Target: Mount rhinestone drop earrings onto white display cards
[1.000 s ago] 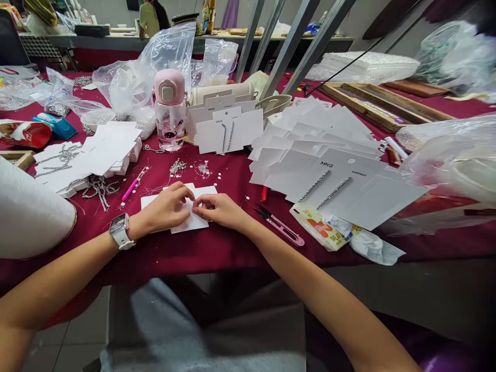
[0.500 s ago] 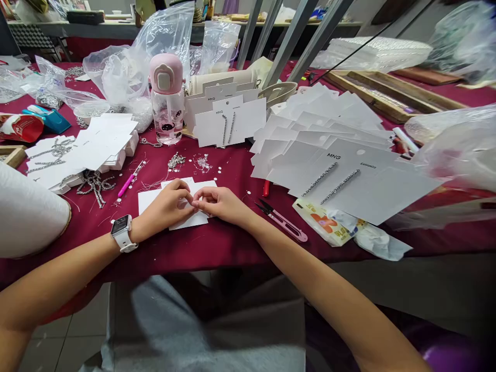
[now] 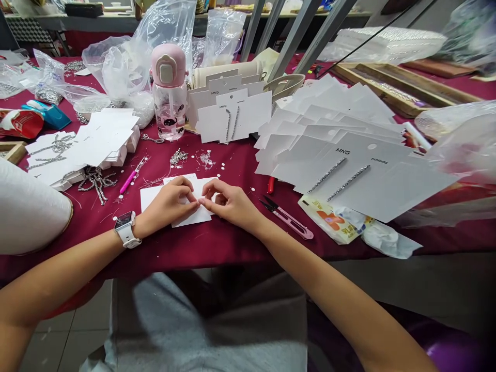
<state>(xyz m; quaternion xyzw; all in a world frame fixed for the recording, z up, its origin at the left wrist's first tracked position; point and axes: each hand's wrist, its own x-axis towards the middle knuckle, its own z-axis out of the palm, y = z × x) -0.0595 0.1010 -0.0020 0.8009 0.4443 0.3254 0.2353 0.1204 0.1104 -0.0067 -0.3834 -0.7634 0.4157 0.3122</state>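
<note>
A small white card (image 3: 190,219) lies flat on the maroon-clothed worktop (image 3: 194,253) at lower centre of the frame, partly covered by the left hand (image 3: 167,205) and the right hand (image 3: 229,203). Its long axis appears to run roughly left to right, with a slight tilt, though its outline is hidden in part by the hands, and it cannot be told whether one card or two overlapping pieces are present. Both hands are rested on it, with the fingers (image 3: 185,185) curled and their tips brought close together near the card's middle. Whether anything small is pinched between them cannot be told.

The card is judged to be light, thin and fairly stiff, and liable to crease under pressure. Its exposed left and lower edges would probably offer the best hold, since a flat card on cloth is not easily picked up from its face.

Pink-handled thread snips (image 3: 294,227) are lying just beside the right hand, with their blades pointing toward the upper left. A smartwatch (image 3: 124,227) is worn on the left wrist, and a tangle of metal chain (image 3: 96,185) lies to the left of the card.
</note>
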